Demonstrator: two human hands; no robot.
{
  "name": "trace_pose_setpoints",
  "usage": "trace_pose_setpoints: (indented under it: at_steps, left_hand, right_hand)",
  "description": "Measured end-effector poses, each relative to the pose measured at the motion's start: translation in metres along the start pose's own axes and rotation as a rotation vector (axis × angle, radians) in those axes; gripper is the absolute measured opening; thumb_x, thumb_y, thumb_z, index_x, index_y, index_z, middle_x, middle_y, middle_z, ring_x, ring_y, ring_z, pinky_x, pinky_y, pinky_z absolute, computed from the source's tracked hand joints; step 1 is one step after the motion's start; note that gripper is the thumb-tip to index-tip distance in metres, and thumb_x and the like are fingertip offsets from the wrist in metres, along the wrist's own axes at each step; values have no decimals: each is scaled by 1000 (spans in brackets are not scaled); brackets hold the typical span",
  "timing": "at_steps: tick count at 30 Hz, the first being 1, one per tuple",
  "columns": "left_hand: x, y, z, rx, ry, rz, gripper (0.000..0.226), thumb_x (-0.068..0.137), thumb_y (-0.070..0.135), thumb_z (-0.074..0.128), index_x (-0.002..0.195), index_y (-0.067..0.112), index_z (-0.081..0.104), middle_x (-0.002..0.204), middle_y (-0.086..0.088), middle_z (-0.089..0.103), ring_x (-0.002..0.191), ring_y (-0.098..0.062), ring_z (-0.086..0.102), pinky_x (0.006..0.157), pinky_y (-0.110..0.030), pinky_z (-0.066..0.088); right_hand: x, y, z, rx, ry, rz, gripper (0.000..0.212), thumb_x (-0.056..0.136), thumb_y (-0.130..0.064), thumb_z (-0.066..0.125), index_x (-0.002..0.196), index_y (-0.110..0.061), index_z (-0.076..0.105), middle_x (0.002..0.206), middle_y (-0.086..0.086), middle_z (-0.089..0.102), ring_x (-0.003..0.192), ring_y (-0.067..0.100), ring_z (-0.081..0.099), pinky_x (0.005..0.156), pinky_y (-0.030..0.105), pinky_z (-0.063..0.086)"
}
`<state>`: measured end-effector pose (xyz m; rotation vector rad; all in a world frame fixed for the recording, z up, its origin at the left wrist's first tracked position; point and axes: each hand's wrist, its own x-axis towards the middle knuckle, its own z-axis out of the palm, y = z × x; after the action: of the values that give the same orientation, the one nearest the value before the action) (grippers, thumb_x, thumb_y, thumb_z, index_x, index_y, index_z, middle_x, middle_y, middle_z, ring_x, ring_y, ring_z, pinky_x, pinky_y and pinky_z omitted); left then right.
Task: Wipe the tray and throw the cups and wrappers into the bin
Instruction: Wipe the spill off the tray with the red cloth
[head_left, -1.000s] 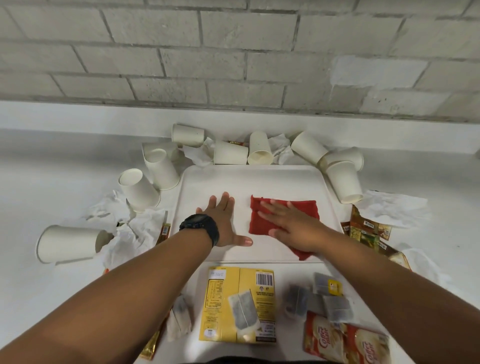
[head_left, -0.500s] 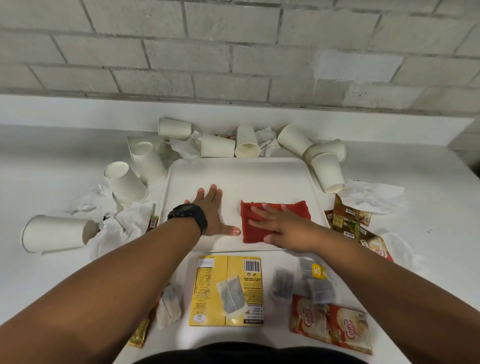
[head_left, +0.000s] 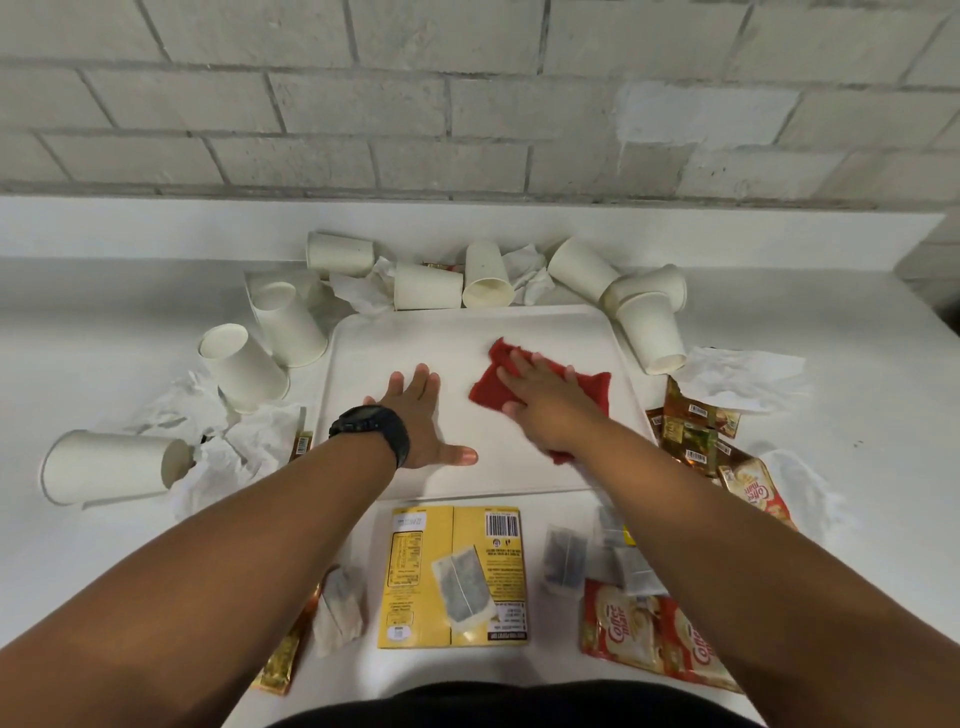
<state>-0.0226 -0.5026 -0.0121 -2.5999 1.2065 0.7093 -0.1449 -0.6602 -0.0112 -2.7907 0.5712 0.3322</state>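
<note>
Flat on the red cloth (head_left: 540, 392) is the right grip (head_left: 540, 405), fingers straight, pressing it onto the white tray (head_left: 467, 338); nothing is clasped. Just left of it the left grip (head_left: 421, 415) is spread flat on the tray, a black watch (head_left: 371, 428) at its wrist. Paper cups (head_left: 426, 286) are strewn beyond the grips on the desk (head_left: 857, 322), wrappers (head_left: 696, 436) to the right
</note>
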Motion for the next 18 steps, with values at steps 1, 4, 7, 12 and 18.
trace_pose_setpoints:
  at_steps: [1,4,7,12,18]
  left_hand:
    - [0,0,1,-2,0,-1,127,64,86,48,151,16,-13,159,0,-20,147,-29,-12,114,-57,16]
    - [2,0,1,2,9,-2,128,63,87,48,151,16,-12,159,0,-19,147,-29,-11,113,-57,18]
    - [1,0,0,16,9,3,127,64,87,48,151,16,-12,159,0,-19,147,-29,-12,113,-57,18]
    - [-1,1,-1,34,1,8,124,67,85,47,151,16,-13,159,-1,-21,146,-31,-13,114,-56,16]
    - [1,-1,1,21,9,2,127,64,87,46,151,16,-12,159,-1,-20,147,-30,-12,114,-56,18]
  right_hand:
    - [-9,-6,5,-6,-11,-32,57,101,-36,35,153,-27,14,163,-2,-5,149,23,-6,117,53,0]
    - [-39,-13,22,-24,-18,-51,59,100,-40,34,153,-31,10,162,-6,-8,149,19,-7,118,51,1]
    - [-45,1,17,-10,-49,16,59,100,-41,34,153,-32,8,162,-7,-9,149,17,-7,119,49,3]
    - [0,27,-1,-13,7,255,58,101,-37,28,154,-24,5,162,2,-9,150,23,-6,119,52,7]
    - [-26,-4,13,-33,73,51,55,102,-36,30,153,-24,15,163,-1,-1,150,22,0,118,50,8]
